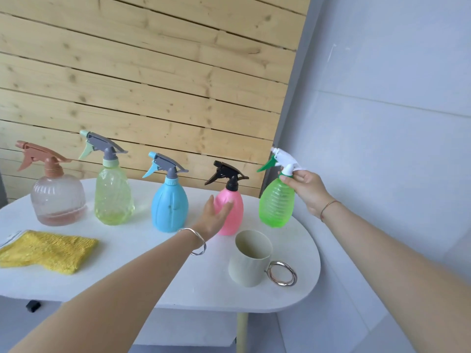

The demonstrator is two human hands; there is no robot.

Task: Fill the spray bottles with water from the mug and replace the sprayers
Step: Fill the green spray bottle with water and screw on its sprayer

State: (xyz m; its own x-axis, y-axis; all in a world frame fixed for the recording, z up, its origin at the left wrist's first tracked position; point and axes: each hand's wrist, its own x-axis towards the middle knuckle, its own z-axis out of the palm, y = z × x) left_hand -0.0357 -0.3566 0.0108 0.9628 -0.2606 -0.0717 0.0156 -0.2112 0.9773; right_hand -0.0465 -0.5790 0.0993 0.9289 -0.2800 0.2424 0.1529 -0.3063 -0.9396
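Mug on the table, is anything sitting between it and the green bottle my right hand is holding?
Nothing visible. The mug stands on bare table just in front of the green bottle; the pink bottle is off to the left, by the left hand.

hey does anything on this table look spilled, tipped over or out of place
Nothing stands out. All five spray bottles stand upright with sprayers on, the mug is upright, and the yellow cloth lies flat. No spill shows on the table.
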